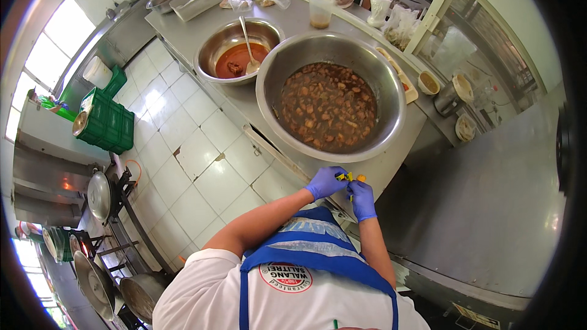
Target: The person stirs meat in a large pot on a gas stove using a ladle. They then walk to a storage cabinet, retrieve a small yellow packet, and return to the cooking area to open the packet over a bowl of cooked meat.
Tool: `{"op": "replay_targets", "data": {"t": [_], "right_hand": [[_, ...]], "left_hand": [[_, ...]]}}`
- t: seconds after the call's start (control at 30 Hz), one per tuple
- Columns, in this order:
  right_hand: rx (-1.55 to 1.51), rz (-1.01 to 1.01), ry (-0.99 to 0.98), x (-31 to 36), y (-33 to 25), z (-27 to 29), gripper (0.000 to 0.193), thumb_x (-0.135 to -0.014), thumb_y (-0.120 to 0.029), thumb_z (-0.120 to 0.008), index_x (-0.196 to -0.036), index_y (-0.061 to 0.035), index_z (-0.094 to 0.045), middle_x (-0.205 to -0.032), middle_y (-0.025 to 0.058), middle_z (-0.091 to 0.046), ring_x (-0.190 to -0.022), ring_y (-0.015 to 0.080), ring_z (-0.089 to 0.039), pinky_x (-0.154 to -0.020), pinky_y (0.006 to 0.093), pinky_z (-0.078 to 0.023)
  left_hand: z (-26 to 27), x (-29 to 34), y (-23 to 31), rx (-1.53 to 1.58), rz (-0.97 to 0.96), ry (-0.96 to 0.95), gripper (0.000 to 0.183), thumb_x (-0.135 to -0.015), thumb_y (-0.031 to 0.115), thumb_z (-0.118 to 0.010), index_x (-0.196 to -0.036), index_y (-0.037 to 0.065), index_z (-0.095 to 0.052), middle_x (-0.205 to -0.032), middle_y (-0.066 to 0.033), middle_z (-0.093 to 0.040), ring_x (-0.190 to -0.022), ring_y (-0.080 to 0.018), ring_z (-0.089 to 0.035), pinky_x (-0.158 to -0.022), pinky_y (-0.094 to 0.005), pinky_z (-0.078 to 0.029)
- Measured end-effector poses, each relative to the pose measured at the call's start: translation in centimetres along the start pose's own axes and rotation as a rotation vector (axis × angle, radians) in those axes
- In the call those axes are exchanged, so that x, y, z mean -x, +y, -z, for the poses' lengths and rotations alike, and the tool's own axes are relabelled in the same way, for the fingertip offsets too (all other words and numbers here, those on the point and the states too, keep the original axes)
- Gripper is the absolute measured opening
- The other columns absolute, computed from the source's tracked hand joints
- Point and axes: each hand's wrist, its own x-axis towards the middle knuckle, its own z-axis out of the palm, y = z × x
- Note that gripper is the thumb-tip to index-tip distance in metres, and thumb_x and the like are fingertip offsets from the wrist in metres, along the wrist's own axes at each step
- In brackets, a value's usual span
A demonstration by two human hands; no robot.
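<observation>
Centrally, just below the middle of the frame, both hands are seen in blue gloves at the near edge of the steel bench [391,165]. The left hand [324,182] and the right hand [363,200] are brought together, fingers curled, pinching a small yellow item [347,177] between them; its kind cannot be told. Directly above them, a large steel bowl [331,95] of brown stewed chunks in sauce is set on the bench. Toward the upper left of it, touching or nearly so, a smaller steel bowl [238,50] with reddish sauce and a spoon [249,46] is noted.
</observation>
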Motion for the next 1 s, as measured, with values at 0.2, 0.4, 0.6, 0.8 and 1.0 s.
{"op": "replay_targets", "data": {"t": [0.2,0.4,0.6,0.8,1.0], "right_hand": [[0.661,0.419,0.144,0.4,-0.6,-0.9,0.017,-0.089,-0.012,-0.064,-0.088,0.0038,-0.069,-0.074,0.0174,-0.067,-0.068,0.0274,-0.066,-0.064,0.0402,-0.050],[0.734,0.443,0.170,0.7,-2.7,-0.4,0.020,-0.090,-0.015,-0.066,-0.095,0.0037,-0.072,-0.081,0.0186,-0.069,-0.072,0.0283,-0.068,-0.064,0.0413,-0.050],[-0.169,-0.235,0.029,1.0,-1.9,0.6,0.018,-0.096,-0.019,-0.063,-0.099,-0.0017,-0.068,-0.086,0.0050,-0.062,-0.062,0.0127,-0.052,-0.057,0.0296,-0.044],[-0.429,-0.435,0.033,1.1,-0.8,0.6,0.019,-0.097,-0.017,-0.058,-0.107,-0.0019,-0.065,-0.090,0.0049,-0.061,-0.063,0.0124,-0.049,-0.058,0.0309,-0.043],[-0.320,-0.302,-0.038,1.1,-2.5,0.0,0.019,-0.096,-0.020,-0.063,-0.103,-0.0027,-0.068,-0.095,0.0057,-0.063,-0.072,0.0130,-0.055,-0.064,0.0291,-0.047]], "left_hand": [[-0.4,-0.4,-1.7,-0.077,-0.001,-0.036,0.037,-0.080,0.033,-0.077,-0.105,0.005,-0.073,-0.095,-0.0211,-0.073,-0.088,-0.0376,-0.071,-0.080,-0.0402,-0.056],[-0.2,-0.5,-0.7,0.056,-0.064,0.008,0.034,-0.084,0.029,-0.077,-0.109,0.006,-0.073,-0.096,-0.0177,-0.074,-0.088,-0.0317,-0.072,-0.081,-0.0386,-0.056],[0.9,-0.1,1.0,0.115,-0.101,-0.033,0.034,-0.085,0.024,-0.079,-0.115,0.008,-0.072,-0.102,-0.0138,-0.075,-0.091,-0.0276,-0.072,-0.085,-0.0359,-0.055],[1.1,0.0,1.7,0.086,-0.130,-0.096,0.034,-0.086,0.023,-0.079,-0.116,0.008,-0.073,-0.105,-0.0122,-0.075,-0.093,-0.0282,-0.072,-0.087,-0.0357,-0.055],[-0.6,-0.7,-1.2,0.072,-0.017,0.083,0.031,-0.093,0.028,-0.074,-0.113,0.005,-0.073,-0.103,-0.0134,-0.076,-0.092,-0.0247,-0.072,-0.086,-0.0354,-0.055]]}}
